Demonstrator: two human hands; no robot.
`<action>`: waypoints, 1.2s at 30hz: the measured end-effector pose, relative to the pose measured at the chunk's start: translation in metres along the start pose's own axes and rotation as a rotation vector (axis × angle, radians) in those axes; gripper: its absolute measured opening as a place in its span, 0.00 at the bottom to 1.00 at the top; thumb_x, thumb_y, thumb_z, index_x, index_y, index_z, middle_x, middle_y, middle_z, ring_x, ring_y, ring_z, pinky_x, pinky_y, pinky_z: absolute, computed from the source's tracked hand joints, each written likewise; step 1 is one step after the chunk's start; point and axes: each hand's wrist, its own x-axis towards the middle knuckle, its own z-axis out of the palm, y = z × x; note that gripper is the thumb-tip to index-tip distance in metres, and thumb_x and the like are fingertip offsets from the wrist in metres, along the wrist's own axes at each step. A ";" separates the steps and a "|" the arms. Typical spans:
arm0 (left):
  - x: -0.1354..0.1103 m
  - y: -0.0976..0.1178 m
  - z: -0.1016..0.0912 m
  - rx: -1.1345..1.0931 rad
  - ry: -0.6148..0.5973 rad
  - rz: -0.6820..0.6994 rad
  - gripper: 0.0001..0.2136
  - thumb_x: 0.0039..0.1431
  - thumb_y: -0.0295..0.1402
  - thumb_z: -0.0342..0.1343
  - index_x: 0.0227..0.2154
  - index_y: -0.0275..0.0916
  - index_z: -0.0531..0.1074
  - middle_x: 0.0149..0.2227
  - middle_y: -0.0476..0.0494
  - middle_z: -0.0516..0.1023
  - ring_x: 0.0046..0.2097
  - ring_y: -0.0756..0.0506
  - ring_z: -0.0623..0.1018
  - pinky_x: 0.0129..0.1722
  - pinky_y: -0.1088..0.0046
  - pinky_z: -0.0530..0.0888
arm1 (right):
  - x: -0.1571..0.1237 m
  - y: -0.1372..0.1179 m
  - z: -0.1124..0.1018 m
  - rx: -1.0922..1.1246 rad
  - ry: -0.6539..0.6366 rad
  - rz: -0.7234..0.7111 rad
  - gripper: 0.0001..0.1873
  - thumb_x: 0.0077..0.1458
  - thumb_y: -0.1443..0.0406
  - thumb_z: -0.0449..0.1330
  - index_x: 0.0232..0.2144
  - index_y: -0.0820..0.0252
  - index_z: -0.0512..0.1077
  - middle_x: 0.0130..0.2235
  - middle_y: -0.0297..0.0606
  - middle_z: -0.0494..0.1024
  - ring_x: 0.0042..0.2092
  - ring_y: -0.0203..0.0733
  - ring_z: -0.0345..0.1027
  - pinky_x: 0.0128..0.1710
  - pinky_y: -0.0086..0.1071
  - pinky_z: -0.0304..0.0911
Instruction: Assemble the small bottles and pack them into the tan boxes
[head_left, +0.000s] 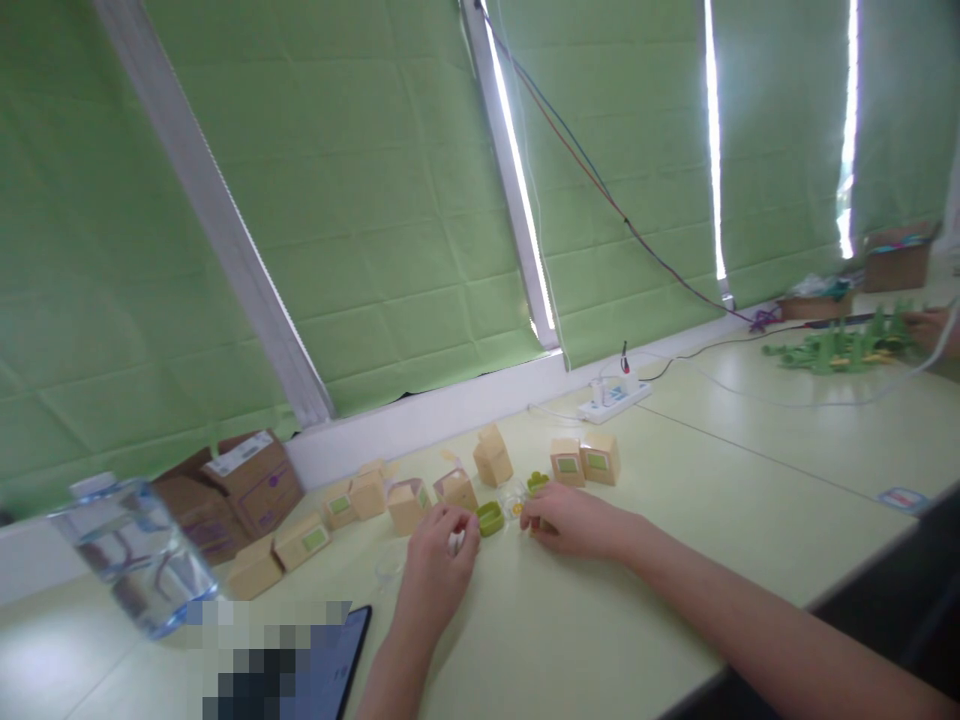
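Note:
My left hand is closed, its thumb and fingers pinched around a small whitish thing that I cannot make out. Just beyond its fingertips lies a round green plastic piece. My right hand reaches in from the right with its fingers bent down together to the table; what they hold is hidden beneath them. Beside those fingers is a clear plastic piece with some yellow by it. A green flower-shaped piece sits behind the right hand. To the left of my left wrist rests a clear, round, shallow piece.
Several small tan boxes, some with flaps up, stand behind my hands. At left are a large water bottle, a cardboard carton and a phone. A power strip and green strips lie farther right, near another person's hand.

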 end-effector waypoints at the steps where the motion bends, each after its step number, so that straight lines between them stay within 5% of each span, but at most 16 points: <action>1: 0.000 0.000 0.000 0.001 -0.003 -0.001 0.11 0.62 0.35 0.50 0.26 0.39 0.71 0.29 0.46 0.75 0.34 0.45 0.74 0.37 0.70 0.68 | 0.000 -0.001 0.000 0.006 0.004 -0.007 0.12 0.52 0.73 0.57 0.38 0.61 0.76 0.36 0.42 0.78 0.39 0.42 0.70 0.37 0.30 0.60; 11: 0.000 0.002 0.000 0.017 -0.068 -0.016 0.12 0.62 0.36 0.49 0.26 0.38 0.72 0.31 0.43 0.76 0.37 0.43 0.76 0.40 0.65 0.70 | 0.003 -0.006 -0.003 0.102 0.011 -0.051 0.08 0.54 0.71 0.59 0.36 0.60 0.77 0.38 0.41 0.78 0.41 0.42 0.69 0.40 0.31 0.62; 18: -0.008 -0.001 0.012 0.074 -0.180 0.057 0.16 0.60 0.30 0.51 0.51 0.43 0.72 0.52 0.40 0.75 0.54 0.40 0.71 0.56 0.57 0.66 | 0.006 -0.009 -0.009 0.290 0.213 0.004 0.06 0.57 0.70 0.59 0.37 0.59 0.74 0.39 0.37 0.78 0.41 0.40 0.70 0.44 0.32 0.63; 28: -0.012 0.004 0.014 0.099 -0.239 0.075 0.10 0.59 0.27 0.51 0.40 0.40 0.75 0.42 0.40 0.78 0.47 0.40 0.74 0.49 0.59 0.69 | 0.005 -0.006 -0.010 0.306 0.236 0.066 0.09 0.59 0.68 0.57 0.41 0.58 0.76 0.40 0.39 0.77 0.38 0.39 0.71 0.42 0.32 0.65; 36: -0.009 0.004 0.012 0.045 -0.218 0.055 0.09 0.59 0.27 0.51 0.37 0.41 0.75 0.39 0.41 0.79 0.44 0.41 0.76 0.47 0.60 0.69 | 0.009 0.001 -0.002 0.107 0.189 0.002 0.07 0.59 0.68 0.59 0.38 0.58 0.77 0.44 0.42 0.78 0.49 0.45 0.68 0.53 0.40 0.60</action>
